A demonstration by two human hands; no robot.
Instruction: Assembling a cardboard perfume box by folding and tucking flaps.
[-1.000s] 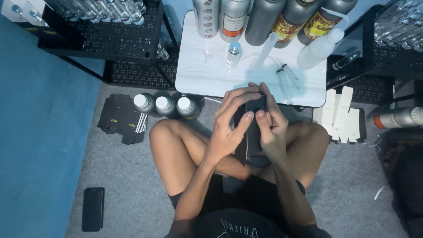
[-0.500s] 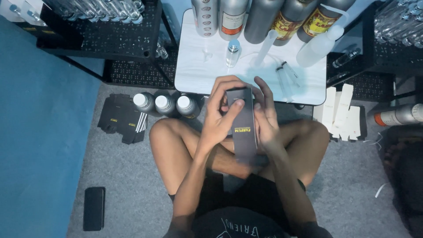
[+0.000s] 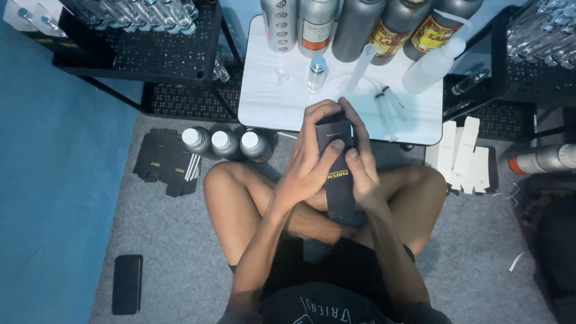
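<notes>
Both hands, left hand (image 3: 307,163) and right hand (image 3: 360,165), clasp the dark carton (image 3: 337,174) (upright) between them.

3 capped bottles (image 3: 227,143) on floor — phone (image 3: 127,284), syringes (image 3: 389,103) nearby.

A person sits cross-legged on grey carpet, holding a tall, narrow black cardboard box (image 3: 338,174) upright between both hands. The left hand (image 3: 311,157) wraps its left side, thumb pressed on the front face; the right hand (image 3: 361,163) grips the right side, fingers curled over the top. Just beyond stands a low white table (image 3: 270,102) bearing a small clear glass bottle (image 3: 316,73) and plastic syringes (image 3: 387,105). A black phone (image 3: 127,284) lies on the carpet, well apart.
</notes>
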